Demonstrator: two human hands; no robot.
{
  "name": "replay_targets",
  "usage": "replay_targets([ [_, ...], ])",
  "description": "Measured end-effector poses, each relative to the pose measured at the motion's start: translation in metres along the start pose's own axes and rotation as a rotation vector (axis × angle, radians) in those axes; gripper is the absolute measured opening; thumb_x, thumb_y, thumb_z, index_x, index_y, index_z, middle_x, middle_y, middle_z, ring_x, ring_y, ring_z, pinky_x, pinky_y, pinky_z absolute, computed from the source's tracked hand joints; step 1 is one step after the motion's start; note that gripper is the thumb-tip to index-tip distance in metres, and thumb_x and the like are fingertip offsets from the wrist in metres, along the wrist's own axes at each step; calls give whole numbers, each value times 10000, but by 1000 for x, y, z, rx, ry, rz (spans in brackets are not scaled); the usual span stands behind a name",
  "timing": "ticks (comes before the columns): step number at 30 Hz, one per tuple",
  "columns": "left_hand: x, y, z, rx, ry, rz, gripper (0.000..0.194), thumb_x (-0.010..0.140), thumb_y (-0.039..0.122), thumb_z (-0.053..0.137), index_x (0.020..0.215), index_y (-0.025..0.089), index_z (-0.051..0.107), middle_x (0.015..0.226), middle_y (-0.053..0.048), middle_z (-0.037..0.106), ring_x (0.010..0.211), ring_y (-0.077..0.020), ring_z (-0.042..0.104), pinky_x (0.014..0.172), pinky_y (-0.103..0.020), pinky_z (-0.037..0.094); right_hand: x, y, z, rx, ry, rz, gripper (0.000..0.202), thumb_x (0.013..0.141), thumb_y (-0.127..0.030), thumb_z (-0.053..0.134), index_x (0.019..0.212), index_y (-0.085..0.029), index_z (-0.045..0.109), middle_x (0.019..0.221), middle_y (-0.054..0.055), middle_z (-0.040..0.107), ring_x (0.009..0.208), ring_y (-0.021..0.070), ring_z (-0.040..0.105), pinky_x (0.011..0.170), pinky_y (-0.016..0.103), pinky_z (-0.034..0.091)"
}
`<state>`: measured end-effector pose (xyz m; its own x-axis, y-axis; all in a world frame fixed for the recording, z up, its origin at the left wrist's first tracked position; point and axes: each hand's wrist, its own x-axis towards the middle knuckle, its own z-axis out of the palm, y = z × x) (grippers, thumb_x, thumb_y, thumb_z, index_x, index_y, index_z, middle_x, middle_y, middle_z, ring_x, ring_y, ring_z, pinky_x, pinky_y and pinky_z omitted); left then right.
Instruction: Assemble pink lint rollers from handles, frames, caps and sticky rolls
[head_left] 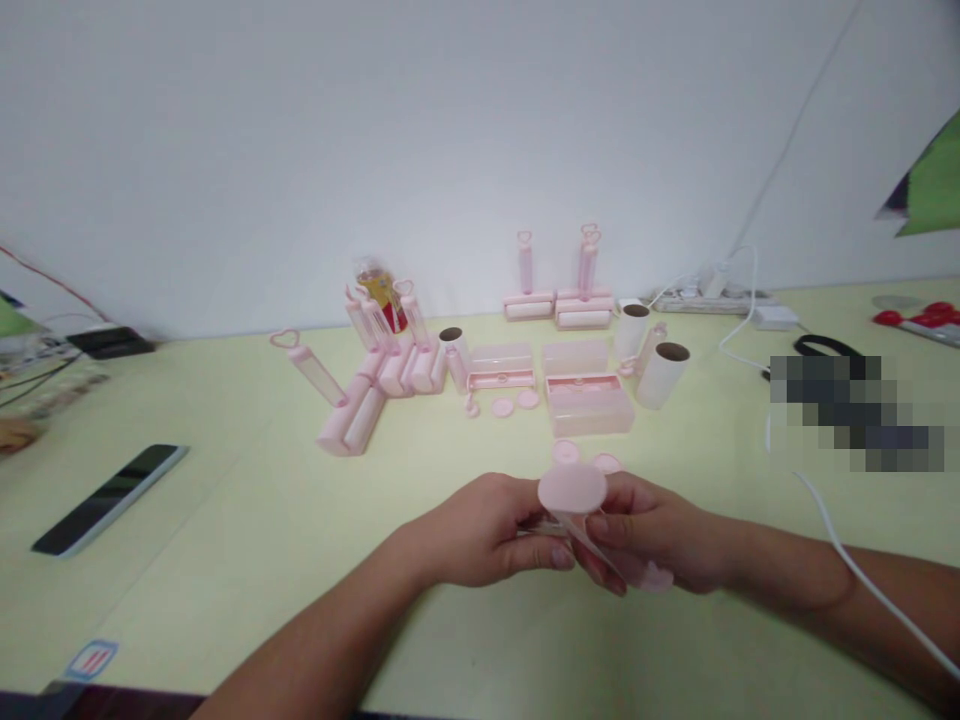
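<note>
A pink case point(572, 490) is held above the table point(247, 590) in both hands: the left hand point(495, 530) is half curled, thumb and fingers closed on its side; the right hand point(664, 530) is wrapped around it. Beyond the case, two opened boxes point(591, 410), four discs point(502, 407) and three white rolls point(662, 382) are laid out.

left hand point(484, 530): fingers partly behind pink piece point(572, 489) | green item point(936, 185): cut off right | black strap point(831, 345): partly pixelated
</note>
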<state>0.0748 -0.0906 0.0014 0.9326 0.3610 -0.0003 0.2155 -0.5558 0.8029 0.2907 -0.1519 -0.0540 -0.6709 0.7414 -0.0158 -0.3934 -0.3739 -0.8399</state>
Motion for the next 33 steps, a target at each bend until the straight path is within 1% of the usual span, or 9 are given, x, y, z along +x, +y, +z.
replay_targets([
  [3,0,2,-1,122,2,-15,413,933,524,507,1152,191,616,995,-67,707,843,-180,639,758,-255,460,0,-1,5,-43,42,-40,266,907,-367,646,844,-110,617,698,25,620,532,69,554,482,174,391],
  [7,-2,-2,-6,231,67,-124,366,934,515,505,1012,170,602,816,-24,644,700,-135,556,652,-228,410,-2,-8,10,-133,120,-139,292,919,-392,626,801,-126,601,659,0,578,522,62,508,489,185,376],
  [11,-8,-9,-17,218,179,-196,339,949,490,474,855,166,510,687,30,477,611,-105,426,577,-219,339,-7,-14,6,-81,158,-168,258,916,-414,621,950,-162,584,678,0,595,529,94,538,496,218,377],
  [14,-11,-9,-18,120,221,-164,266,968,442,445,955,178,466,737,37,446,648,-107,416,603,-225,349,-7,-13,3,6,206,-207,313,868,-422,670,1037,-181,566,727,6,609,575,128,577,550,266,425],
  [18,-8,-5,-10,77,157,-125,190,961,358,474,1022,178,474,796,18,486,692,-111,442,643,-234,382,-1,-7,1,-80,289,-219,310,766,-344,779,902,-174,558,672,-15,581,593,120,562,577,261,447],
  [24,-7,-7,-14,111,102,-112,328,959,384,500,1205,184,585,795,-5,566,692,-114,485,652,-224,397,3,-7,1,-264,473,-42,278,895,-449,591,985,-207,488,662,-15,604,514,126,542,452,227,413],
  [28,-20,-5,-34,63,17,-127,356,936,397,548,1210,183,625,817,-13,596,695,-112,497,643,-212,391,2,-12,2,-736,521,88,171,942,-372,477,906,-208,508,645,-20,561,498,116,491,470,230,376],
  [31,-25,0,-41,23,-8,-104,362,908,375,601,1212,182,638,879,-30,619,742,-122,519,669,-216,400,1,-14,4,-1292,442,-8,200,934,-309,478,792,-184,543,705,14,557,636,143,510,602,281,396],
  [33,-24,3,-40,24,-4,-87,365,897,356,621,1221,191,639,887,-27,621,742,-120,521,671,-217,398,1,-13,6,-1510,400,-36,168,925,-268,481,829,-175,582,788,45,590,736,173,535,685,318,410],
])
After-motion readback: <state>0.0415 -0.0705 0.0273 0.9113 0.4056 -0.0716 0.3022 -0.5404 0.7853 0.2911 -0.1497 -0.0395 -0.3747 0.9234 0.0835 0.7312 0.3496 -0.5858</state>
